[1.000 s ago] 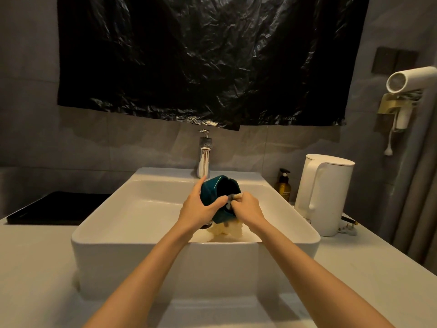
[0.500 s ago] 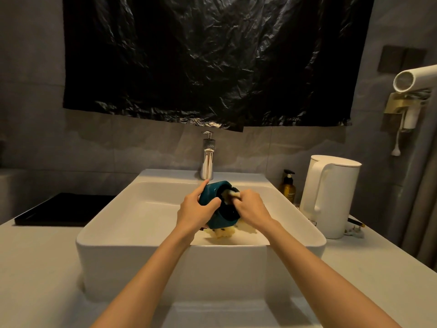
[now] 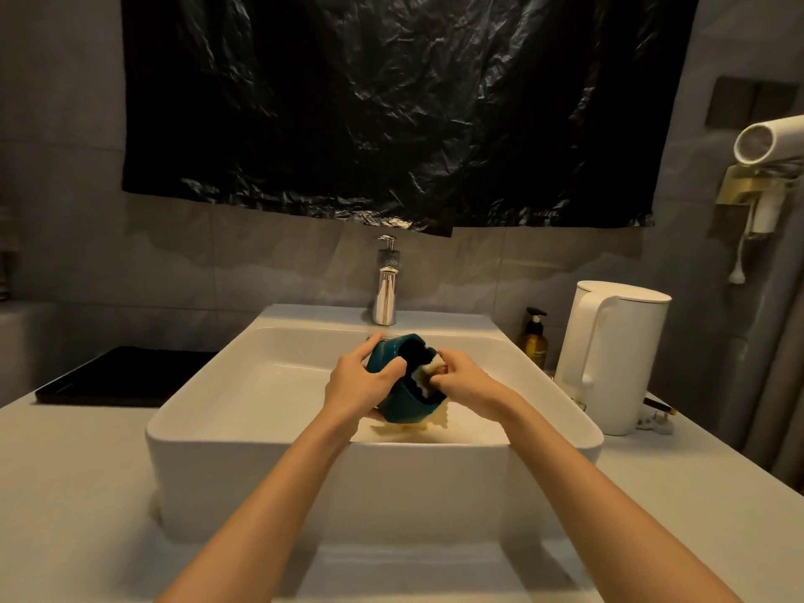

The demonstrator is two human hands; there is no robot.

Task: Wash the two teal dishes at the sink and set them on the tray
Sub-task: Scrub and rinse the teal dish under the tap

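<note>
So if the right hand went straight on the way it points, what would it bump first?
Probably the inside of the teal dish: the right hand points its sponge into it, though depth is unclear.

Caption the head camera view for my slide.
Over the white sink, left hand holds a teal dish while right hand presses a pale sponge into it; black tray lies left.

This is a bathroom, in a home or hotel room: a white countertop sink (image 3: 261,472) with a chrome faucet (image 3: 385,293) stands against grey wall tiles (image 3: 261,263). A hair dryer (image 3: 768,139) hangs in a wall holder at the right, above a pump bottle (image 3: 533,343) and a white kettle (image 3: 613,359).
</note>
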